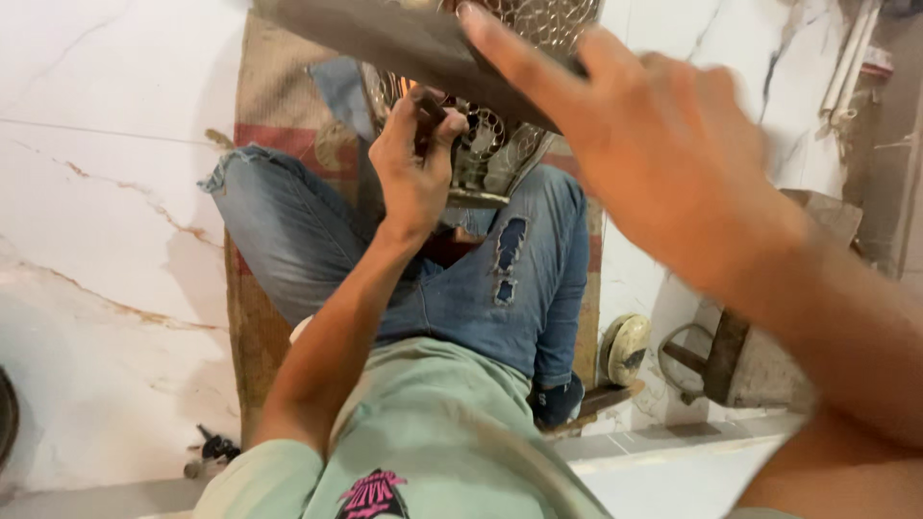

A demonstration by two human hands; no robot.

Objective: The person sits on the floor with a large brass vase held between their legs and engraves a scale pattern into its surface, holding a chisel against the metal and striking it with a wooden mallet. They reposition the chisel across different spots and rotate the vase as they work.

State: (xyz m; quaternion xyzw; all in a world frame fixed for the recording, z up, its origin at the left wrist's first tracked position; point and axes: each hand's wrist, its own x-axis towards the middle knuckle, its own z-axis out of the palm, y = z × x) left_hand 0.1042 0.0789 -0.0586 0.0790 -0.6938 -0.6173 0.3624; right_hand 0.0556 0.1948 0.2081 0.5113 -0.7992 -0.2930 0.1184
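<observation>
Far left: pale marble floor [87, 240] with brown veins. A dark curved edge shows at the left border, too little to identify. A small dark tool [213, 450] lies on the floor near the bottom, beside the edge of a woven mat [279, 86].

The person sits on the mat, legs folded, in torn blue jeans [519, 288] and a light green shirt [433, 423] with a pink and black print low on the front.

Centre: left hand [415, 163] is raised, forearm running up from the lower left. Its fingers are curled together around something small and dark pressed against a perforated metal piece [495, 144]; what that small thing is cannot be told. The metal piece is shiny, with an openwork pattern of round cells, and sits above the lap, between the knees, reaching to the top of the frame. A flat dark band [385, 38] crosses its upper part at a slant.

Right of centre: right hand [654, 144] is large in the frame and blurred. Fingers are stretched out and loosely apart, tips resting on the dark band at the top of the metal piece. No closed grasp is visible there.

Far right: a round pale disc [627, 348] leans on the floor by the mat, next to a grey block [769, 375] with a dark metal handle. White pipes [851, 58] run up the wall at top right.
</observation>
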